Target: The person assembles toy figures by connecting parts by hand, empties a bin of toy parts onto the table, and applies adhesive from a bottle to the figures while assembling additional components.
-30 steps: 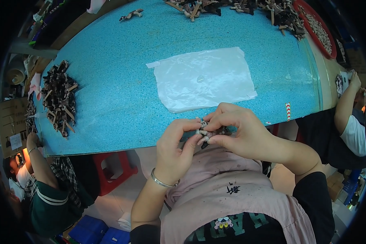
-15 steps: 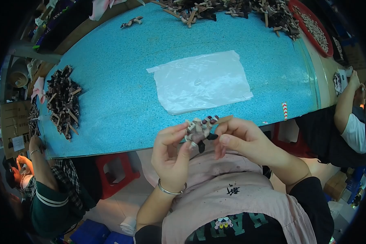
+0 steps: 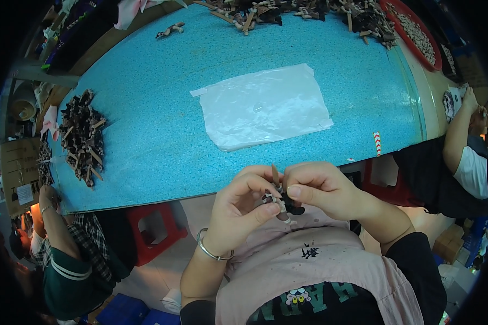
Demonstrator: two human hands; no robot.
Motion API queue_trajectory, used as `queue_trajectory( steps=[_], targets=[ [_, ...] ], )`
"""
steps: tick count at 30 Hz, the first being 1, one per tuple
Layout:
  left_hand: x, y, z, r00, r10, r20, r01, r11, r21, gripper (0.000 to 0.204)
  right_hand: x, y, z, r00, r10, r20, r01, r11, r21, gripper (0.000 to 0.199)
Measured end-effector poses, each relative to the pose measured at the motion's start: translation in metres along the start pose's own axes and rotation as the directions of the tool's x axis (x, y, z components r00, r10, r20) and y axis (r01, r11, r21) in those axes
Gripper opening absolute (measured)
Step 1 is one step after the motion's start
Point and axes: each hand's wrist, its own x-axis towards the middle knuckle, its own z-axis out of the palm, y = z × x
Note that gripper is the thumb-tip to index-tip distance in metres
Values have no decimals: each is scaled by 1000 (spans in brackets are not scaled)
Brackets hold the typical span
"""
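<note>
Both hands meet just in front of my chest, below the near edge of the blue table (image 3: 146,146). My left hand (image 3: 241,208) and my right hand (image 3: 322,189) pinch a small dark and tan doll-like figure (image 3: 281,201) between their fingertips. A thin tan limb of the figure sticks up between the thumbs. A silver bangle sits on my left wrist. A clear plastic bag (image 3: 263,105) lies flat on the table beyond the hands.
A heap of dark and tan small figures (image 3: 81,138) lies at the table's left end, another heap (image 3: 303,11) along the far edge, and a red tray (image 3: 412,32) far right. Other people sit at left (image 3: 65,254) and right (image 3: 466,157). A red stool (image 3: 157,230) stands below.
The hands have stayed together on the small figure, working it between the fingers; the view has shifted slightly, so the table and bag sit a little higher and further right.
</note>
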Motion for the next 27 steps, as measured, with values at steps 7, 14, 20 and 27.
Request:
queue_trajectory(
  steps=[7,14,20,27],
  targets=[
    [-4,-10,19,971,97,-219,-122,988,-100,35,5,-5,4,994,-102,-38,89,965,-248,16],
    [-5,-7,19,892,184,-413,-189,982,27,47,6,0,14,909,-412,-62,340,818,-464,36],
    [-7,1,4,994,40,-105,-39,999,7,50,4,-3,22,926,-345,-150,291,909,-299,54],
    [-5,-6,8,970,216,-110,-189,958,214,45,7,-1,18,900,-434,-37,374,813,-446,45]
  ],
)
